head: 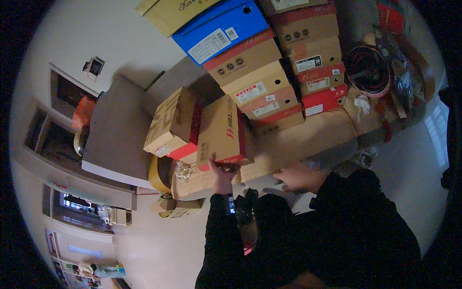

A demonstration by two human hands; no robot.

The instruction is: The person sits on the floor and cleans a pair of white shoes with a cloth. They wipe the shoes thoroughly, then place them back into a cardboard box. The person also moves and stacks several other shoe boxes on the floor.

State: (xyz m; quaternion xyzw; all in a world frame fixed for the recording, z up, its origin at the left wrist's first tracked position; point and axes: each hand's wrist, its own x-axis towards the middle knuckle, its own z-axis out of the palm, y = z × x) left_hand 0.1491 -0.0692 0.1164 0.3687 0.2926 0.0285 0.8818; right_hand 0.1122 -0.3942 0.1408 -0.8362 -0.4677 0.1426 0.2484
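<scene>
My left hand (pixel 222 177) is at the near end of a brown cardboard shoebox (pixel 218 133) with red sides, its thumb on the top edge and its other fingers hidden at the end face. To the right, my right hand (pixel 301 177) is held near the front edge of a cardboard-covered bench (pixel 306 141); its fingertips are blurred and I see nothing held in it. Left of the gripped box stands another shoebox (pixel 169 123) on a red one. Behind them rises a stack with a blue shoebox (pixel 220 32).
A second shoebox stack (pixel 321 101) stands right of the first. Further right are a round container (pixel 368 72) and plastic bags. A grey cabinet (pixel 115 126) stands at the left, a roll of yellow tape (pixel 157 173) by the bench end, an opened carton (pixel 180 208) below. A person (pixel 97 270) is far off.
</scene>
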